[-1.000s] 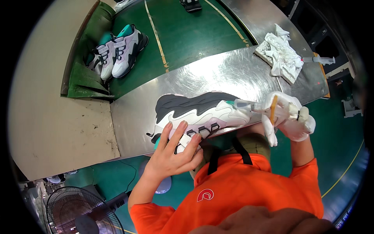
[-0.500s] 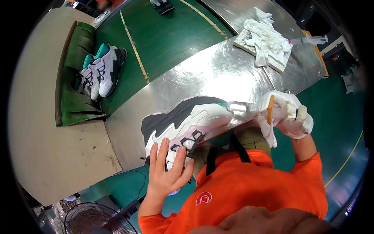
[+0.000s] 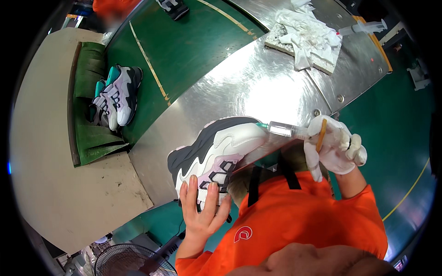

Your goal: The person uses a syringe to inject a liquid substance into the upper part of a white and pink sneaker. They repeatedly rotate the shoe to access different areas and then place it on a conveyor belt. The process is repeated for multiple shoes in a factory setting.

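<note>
A white, pink and black sneaker (image 3: 239, 140) lies on its side, its dark sole edge turned away from me and its toe to the right. My bare left hand (image 3: 202, 216) grips it at the laces and collar, fingers spread over the upper. My right hand (image 3: 338, 145), in a white glove, is closed around a clear syringe (image 3: 282, 129) with an amber flange. The syringe's green tip touches or nearly touches the seam between sole and upper at the toe. Whether liquid comes out is too small to tell.
A shiny metal bench (image 3: 207, 99) lies under the sneaker. At its far right are a speckled block (image 3: 278, 43), crumpled white cloth (image 3: 306, 39) and another syringe (image 3: 363, 27). More sneakers (image 3: 124, 96) sit on the green belt (image 3: 184, 55) by green flaps (image 3: 87, 87). A fan (image 3: 129, 262) stands lower left.
The view has shifted slightly. The sneaker is tilted a little more, toe upward, and the syringe has stayed with its toe seam. More of another person's orange clothing shows at upper left.
</note>
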